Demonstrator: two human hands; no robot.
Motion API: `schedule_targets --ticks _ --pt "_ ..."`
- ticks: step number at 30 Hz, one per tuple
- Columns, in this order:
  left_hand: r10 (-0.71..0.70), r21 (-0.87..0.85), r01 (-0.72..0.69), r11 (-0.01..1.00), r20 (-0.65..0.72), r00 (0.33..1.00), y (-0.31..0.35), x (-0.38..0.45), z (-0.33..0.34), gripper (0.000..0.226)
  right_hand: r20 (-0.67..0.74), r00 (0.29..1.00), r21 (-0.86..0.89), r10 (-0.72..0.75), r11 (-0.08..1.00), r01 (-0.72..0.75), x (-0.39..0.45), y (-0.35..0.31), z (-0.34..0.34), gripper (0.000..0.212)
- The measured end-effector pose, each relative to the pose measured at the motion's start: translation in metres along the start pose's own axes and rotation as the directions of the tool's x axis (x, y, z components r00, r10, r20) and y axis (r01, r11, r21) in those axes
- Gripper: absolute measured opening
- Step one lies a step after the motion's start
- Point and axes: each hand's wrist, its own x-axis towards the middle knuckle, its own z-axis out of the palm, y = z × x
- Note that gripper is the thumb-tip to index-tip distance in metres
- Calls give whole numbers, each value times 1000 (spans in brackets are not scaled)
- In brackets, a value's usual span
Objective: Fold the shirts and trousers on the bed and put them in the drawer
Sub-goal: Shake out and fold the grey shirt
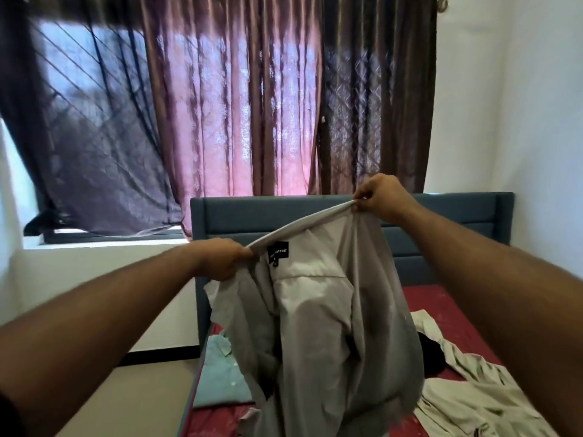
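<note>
I hold a grey shirt (318, 313) up in the air over the bed (454, 307). My left hand (222, 258) grips one end of its collar and my right hand (380, 197) pinches the other end, higher up. A black label shows inside the collar. The shirt hangs down loosely, with its lower part bunched. On the red sheet below lie a teal shirt (224, 370) at the left, a white patterned shirt (467, 389) at the right and a dark garment (432, 354) partly hidden behind the grey shirt.
A blue padded headboard (441, 212) stands at the far end of the bed. Behind it hang brown and dark curtains (239, 105) over a window. White walls stand to the left and right. A strip of beige floor (151, 398) runs along the bed's left side.
</note>
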Motion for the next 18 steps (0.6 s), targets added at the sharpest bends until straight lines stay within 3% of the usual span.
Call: schedule_targets --ticks 3,5,8,10,12,14,16,18 --pt "91 9 -91 996 46 995 -8 -16 24 60 31 998 -12 55 998 -54 -11 8 0 15" --pt "109 210 -117 971 50 993 -12 -24 34 55 60 991 48 118 992 -121 -18 11 0 13" --pt "239 539 -125 833 -148 960 -2 -27 48 54 96 967 230 237 940 -254 -28 6 7 10" --pt "356 614 -102 783 -308 882 4 -27 49 51 73 951 302 301 902 -309 -27 4 11 9" --pt "513 682 -156 715 -359 780 14 -27 44 41 27 944 321 328 892 -319 -25 6 12 11" --pt "743 787 -276 552 -314 591 32 -28 45 14 -3 948 281 318 910 -304 -22 7 13 9" --pt "862 811 -409 418 -212 460 62 -25 52 21 -20 959 223 284 936 -273 -20 3 14 4" --pt "869 800 -484 354 -90 487 89 -24 57 15 -30 965 196 260 948 -250 -18 0 18 2"
